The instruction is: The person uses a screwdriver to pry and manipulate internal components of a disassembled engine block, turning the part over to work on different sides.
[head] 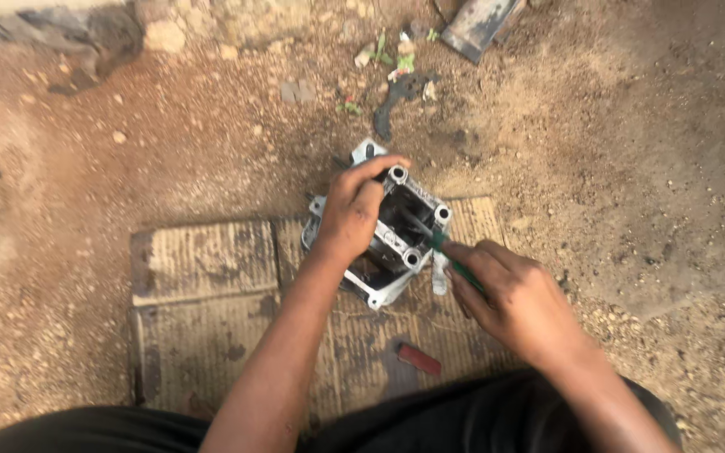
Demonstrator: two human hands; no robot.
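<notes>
Down on the flattened cardboard point(203, 277) spread over the dirt, the left hand point(350, 214) is clamped over the top of a grey metal engine casing point(396, 252), while the right hand point(518, 298) is closed around a green-handled screwdriver point(442, 245) whose tip pokes into the casing's dark opening. To my eye the job wants the casing pinned flat and the blade worked in short, controlled strokes, kept clear of the bolt holes at the corners; a small red piece point(419, 359) lies near the knees

No packaging or signs here
Closest thing is flattened cardboard point(203, 277) on the dirt, tan and ribbed; no labels or screens.
</notes>
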